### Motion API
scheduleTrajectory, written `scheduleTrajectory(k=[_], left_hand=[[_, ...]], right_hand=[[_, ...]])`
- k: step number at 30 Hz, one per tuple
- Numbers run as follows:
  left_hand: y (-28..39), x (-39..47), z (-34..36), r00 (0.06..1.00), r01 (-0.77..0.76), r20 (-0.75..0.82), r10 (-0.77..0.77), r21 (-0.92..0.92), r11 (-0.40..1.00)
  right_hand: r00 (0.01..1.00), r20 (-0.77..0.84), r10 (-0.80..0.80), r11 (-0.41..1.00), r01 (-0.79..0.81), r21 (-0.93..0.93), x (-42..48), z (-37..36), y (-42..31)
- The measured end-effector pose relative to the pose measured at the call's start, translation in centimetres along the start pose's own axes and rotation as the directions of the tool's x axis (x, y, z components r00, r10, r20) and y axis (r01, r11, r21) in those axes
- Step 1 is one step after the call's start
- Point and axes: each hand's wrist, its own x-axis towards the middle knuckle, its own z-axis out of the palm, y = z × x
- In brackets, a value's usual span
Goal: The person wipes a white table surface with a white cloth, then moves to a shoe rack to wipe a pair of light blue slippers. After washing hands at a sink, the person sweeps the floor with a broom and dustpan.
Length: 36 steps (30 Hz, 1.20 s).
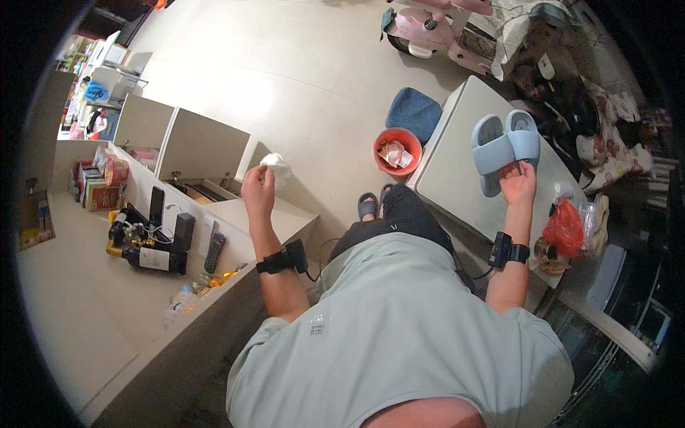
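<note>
My right hand [517, 182] grips a pair of light blue slide sandals [497, 147] by their near ends, with fingertips showing between the two. The slides are above a white tabletop [460, 171]. On the left, my left hand [259, 192] has its fingers closed on a crumpled white tissue or cloth [276, 162], partly hidden behind the fingertips. This hand is over the end of a pale cabinet [267, 216], beside its raised panels [200, 142]. Both wrists wear black strapped devices.
A red bin [398, 134] with crumpled waste stands by a blue stool [413, 112]. On the left counter are a wine bottle [152, 259], a remote control [215, 251] and books [101, 193]. Right of the white table lies a red plastic bag [564, 227]. A pink scooter [428, 29] stands beyond.
</note>
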Motion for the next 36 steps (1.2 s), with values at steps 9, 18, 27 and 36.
scheduleTrajectory(k=[9, 18, 27, 36], left_hand=[[0.0, 3.0, -0.9, 0.998, -0.06, 0.02, 0.059, 0.054, 0.997], [-2.3, 3.0, -1.7, 0.999, 0.039, -0.031, -0.04, -0.032, 0.999], [-3.9, 3.7, -1.7, 0.992, 0.117, -0.045, -0.119, -0.052, 0.992], [-3.6, 9.6, 0.1, 0.981, 0.182, -0.056, -0.187, -0.076, 0.98]], right_hand=[[0.998, 0.002, -0.063, 0.998, 0.063, -0.01, -2.1, 1.5, 0.7], [0.999, 0.013, -0.041, 0.996, 0.042, -0.082, -1.3, 4.5, 1.3], [0.998, 0.066, 0.022, 0.993, -0.014, -0.12, 0.8, 8.8, 2.8], [0.995, 0.067, 0.068, 0.987, -0.057, -0.148, 6.6, 12.7, 4.0]])
